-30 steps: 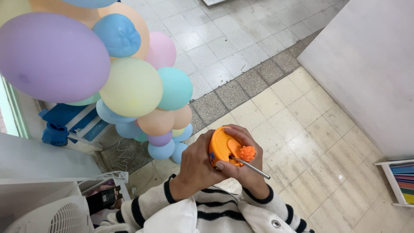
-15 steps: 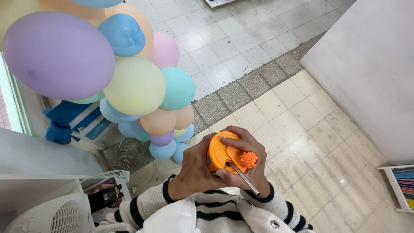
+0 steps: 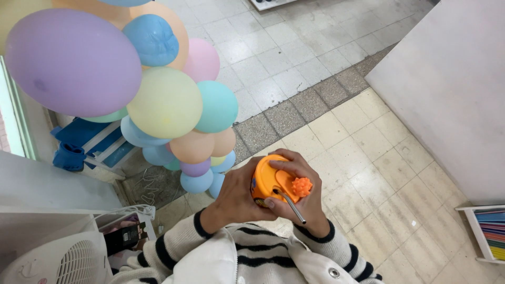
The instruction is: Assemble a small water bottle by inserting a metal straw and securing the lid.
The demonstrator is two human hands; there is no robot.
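I hold a small round orange container (image 3: 265, 181) in front of my chest with both hands. My left hand (image 3: 236, 197) wraps its left side and underside. My right hand (image 3: 305, 197) grips its right side, fingers over the top. A knobbly orange ball (image 3: 302, 186) sticks out from it, and a thin metal rod (image 3: 290, 205) slants down beside my right thumb. Both arms wear black-and-white striped sleeves.
A cluster of pastel balloons (image 3: 131, 89) hangs at the left. A blue stand (image 3: 89, 139) sits below them. A white fan heater (image 3: 58, 260) is at the lower left, a white counter (image 3: 452, 89) at the right, and a rack of coloured sheets (image 3: 492, 231) beside it.
My hands and the orange container stay near the same place. The metal rod has swung from pointing right to slanting downward. My right fingers have shifted over the top.
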